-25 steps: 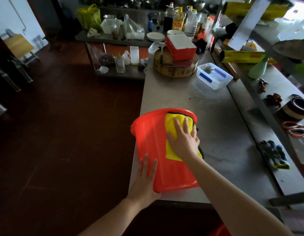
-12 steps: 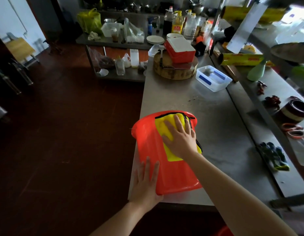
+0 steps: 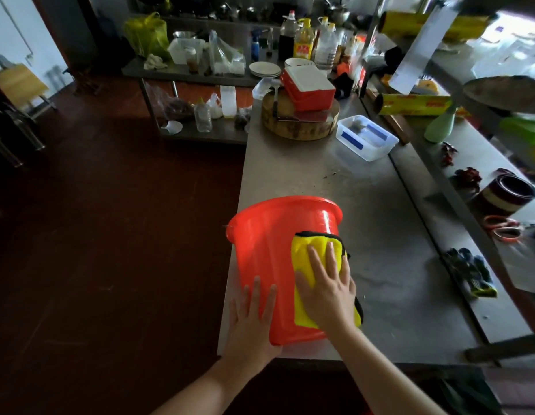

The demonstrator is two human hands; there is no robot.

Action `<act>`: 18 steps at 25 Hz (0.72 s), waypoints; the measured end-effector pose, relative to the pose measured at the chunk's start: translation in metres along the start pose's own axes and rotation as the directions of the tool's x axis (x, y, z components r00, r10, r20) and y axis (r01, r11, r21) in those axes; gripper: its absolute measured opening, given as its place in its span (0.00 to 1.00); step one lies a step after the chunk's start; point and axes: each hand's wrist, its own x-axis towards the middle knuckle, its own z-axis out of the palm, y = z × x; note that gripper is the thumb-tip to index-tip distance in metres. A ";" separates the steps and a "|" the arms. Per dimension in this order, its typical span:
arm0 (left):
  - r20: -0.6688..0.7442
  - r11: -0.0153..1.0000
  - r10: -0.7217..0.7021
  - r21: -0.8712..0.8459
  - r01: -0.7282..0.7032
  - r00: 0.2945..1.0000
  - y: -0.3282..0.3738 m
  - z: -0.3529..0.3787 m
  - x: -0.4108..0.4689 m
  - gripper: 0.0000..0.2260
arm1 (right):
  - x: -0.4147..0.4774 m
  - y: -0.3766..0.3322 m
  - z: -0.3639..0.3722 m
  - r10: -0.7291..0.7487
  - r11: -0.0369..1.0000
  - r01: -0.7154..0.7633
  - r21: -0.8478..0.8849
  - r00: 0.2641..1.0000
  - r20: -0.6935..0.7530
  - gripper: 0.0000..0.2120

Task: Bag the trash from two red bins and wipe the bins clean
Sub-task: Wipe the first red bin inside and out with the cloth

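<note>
The red bin [image 3: 269, 265] lies tipped over on the near left corner of the steel worktop [image 3: 380, 235], with its rim pointing away from us and its base toward us. A yellow cloth [image 3: 303, 250] with a black edge is spread on the bin's outer wall, toward its right side. Our right grip [image 3: 326, 292] lies flat on that cloth, fingers straight and slightly spread, pressing it against the plastic. Our left grip [image 3: 251, 322] rests flat against the bin's left side near the base, fingers straight and close together, pinching nothing. Farther along the worktop sits a round wooden chopping block [image 3: 302, 130] carrying a red box with a white lid [image 3: 308, 88], and just right of the block stands a clear plastic tub [image 3: 366, 137]. On the ledge to the right lie dark gloves [image 3: 470, 271] and orange scissors [image 3: 503, 227].
</note>
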 end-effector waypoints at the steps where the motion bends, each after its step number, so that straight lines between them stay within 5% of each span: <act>1: -0.007 1.000 -0.001 0.012 0.001 1.000 0.000 0.000 0.001 0.53 | -0.011 -0.006 0.003 -0.048 0.997 0.047 -0.067 0.999 -0.020 0.32; 5: -0.005 1.000 -0.013 0.008 0.013 1.000 -0.004 0.001 0.004 0.51 | -0.013 -0.032 0.008 -0.271 0.947 0.269 -0.176 0.963 0.014 0.29; 8: -0.011 1.000 -0.021 -0.009 0.021 1.000 -0.010 0.000 0.003 0.54 | 0.015 -0.034 -0.001 -0.297 0.942 0.305 -0.142 0.952 0.074 0.30; 14: -0.056 0.997 0.000 -0.074 -0.004 0.998 -0.016 0.001 -0.003 0.56 | 0.036 0.017 -0.020 0.095 0.967 -0.134 0.219 0.979 0.180 0.32; 18: -0.055 0.997 0.050 -0.056 -0.053 0.997 -0.015 0.002 0.005 0.57 | -0.001 0.028 -0.012 0.175 0.942 -0.213 0.260 0.971 0.162 0.32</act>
